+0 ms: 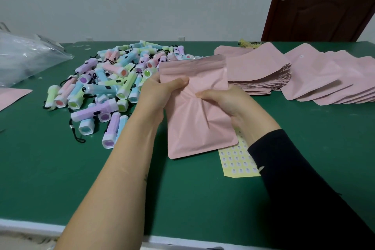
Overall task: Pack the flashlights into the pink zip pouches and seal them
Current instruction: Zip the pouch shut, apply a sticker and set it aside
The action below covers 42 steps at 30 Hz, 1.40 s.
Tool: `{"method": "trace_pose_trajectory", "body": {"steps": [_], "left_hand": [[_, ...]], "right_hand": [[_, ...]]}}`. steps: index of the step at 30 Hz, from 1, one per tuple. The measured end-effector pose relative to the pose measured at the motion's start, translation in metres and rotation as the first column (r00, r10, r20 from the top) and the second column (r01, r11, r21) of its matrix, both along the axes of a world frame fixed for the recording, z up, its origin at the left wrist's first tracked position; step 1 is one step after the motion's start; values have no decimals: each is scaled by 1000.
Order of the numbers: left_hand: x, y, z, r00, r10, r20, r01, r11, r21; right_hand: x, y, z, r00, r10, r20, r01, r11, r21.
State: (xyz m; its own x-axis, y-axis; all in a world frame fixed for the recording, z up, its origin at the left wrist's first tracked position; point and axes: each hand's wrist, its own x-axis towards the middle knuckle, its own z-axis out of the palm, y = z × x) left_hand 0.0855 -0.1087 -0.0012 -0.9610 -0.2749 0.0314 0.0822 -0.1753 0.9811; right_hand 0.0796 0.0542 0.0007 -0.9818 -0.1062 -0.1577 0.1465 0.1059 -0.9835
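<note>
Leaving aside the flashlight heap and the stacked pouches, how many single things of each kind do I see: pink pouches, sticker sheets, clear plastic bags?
Pink pouches: 2, the held pouch gripped by the left hand and right hand, and the lone pouch at the left edge
Yellow sticker sheet: 1
Clear plastic bag: 1
Total: 4

Pouch [199, 115]: plain pink. Flashlights [113, 81]: pastel purple, blue, green, pink. Table [60, 168]: green. Sticker sheet [235, 162]: yellow, white dots. Sleeve [294, 178]: black.
</note>
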Motion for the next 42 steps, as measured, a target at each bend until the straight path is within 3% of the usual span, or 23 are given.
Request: {"method": "trace_pose_trajectory", "body": {"steps": [8, 13, 20, 27, 34, 42], "left_hand": [[2, -22, 2, 992, 112, -56, -116, 991, -71], [5, -23, -1, 997, 39, -63, -51, 977, -205], [2, -20, -4, 989, 84, -126, -135, 865, -483], [6, -17, 0, 981, 68, -179, -157, 823, -546], [8, -15, 7, 964, 79, -253, -241, 659, -712], [12, -9, 10, 969, 9, -246, -192, 651, -734]], "right_hand": [[4, -1, 0, 999, 34, -10, -34, 999, 23], [4, 5, -3, 1000, 3, 11, -3, 999, 34], [1, 12, -3, 999, -35, 27, 33, 997, 71], [1, 13, -2, 998, -49, 49, 45, 995, 84], [-4, 24, 4, 998, -64, 18, 62, 995, 73], [-4, 25, 3, 1000, -2, 0, 2, 986, 164]]}}
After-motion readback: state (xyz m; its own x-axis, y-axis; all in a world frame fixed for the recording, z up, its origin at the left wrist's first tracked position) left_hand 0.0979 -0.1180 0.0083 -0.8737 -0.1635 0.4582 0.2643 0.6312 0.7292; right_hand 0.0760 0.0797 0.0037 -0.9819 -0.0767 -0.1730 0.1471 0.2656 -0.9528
